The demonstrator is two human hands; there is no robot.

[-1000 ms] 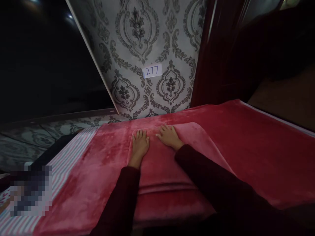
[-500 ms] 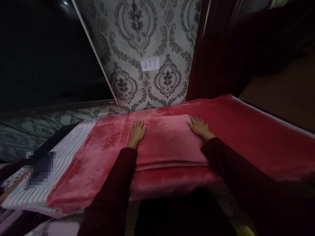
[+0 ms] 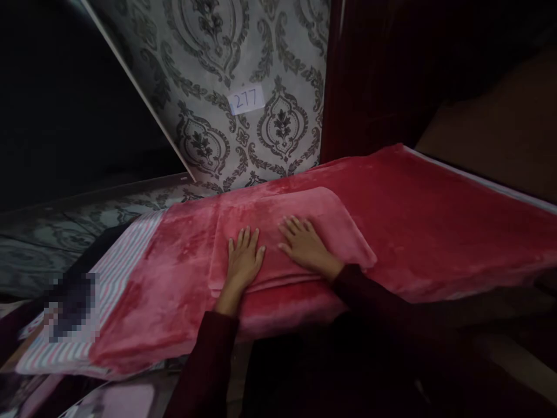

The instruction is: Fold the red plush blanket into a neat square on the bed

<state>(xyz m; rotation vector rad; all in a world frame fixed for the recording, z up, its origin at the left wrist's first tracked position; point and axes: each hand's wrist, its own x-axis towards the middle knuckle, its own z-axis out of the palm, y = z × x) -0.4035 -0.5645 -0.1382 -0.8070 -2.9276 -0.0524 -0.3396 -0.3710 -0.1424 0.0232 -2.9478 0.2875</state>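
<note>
A folded pink plush cloth point(image 3: 270, 216) lies in layers on a larger red plush blanket point(image 3: 418, 215). Flat on the left front part of the folded cloth rests my left hand point(image 3: 244, 258), open with its fingers spread. My right hand point(image 3: 304, 247) is also open, palm down on the middle of the cloth. Neither hand grips anything. The front edge of the cloth shows its stacked layers.
Striped fabric point(image 3: 124, 255) borders the blanket on the left, with a blurred-out patch over its front part. A large dark screen point(image 3: 78, 110) and patterned wallpaper with a paper marked 277 point(image 3: 247, 99) stand behind. A dark red panel point(image 3: 365, 81) rises at the back right.
My right hand has moved from the cloth's far right edge in to its middle. My left hand has come nearer to the front edge. The view has shifted a little.
</note>
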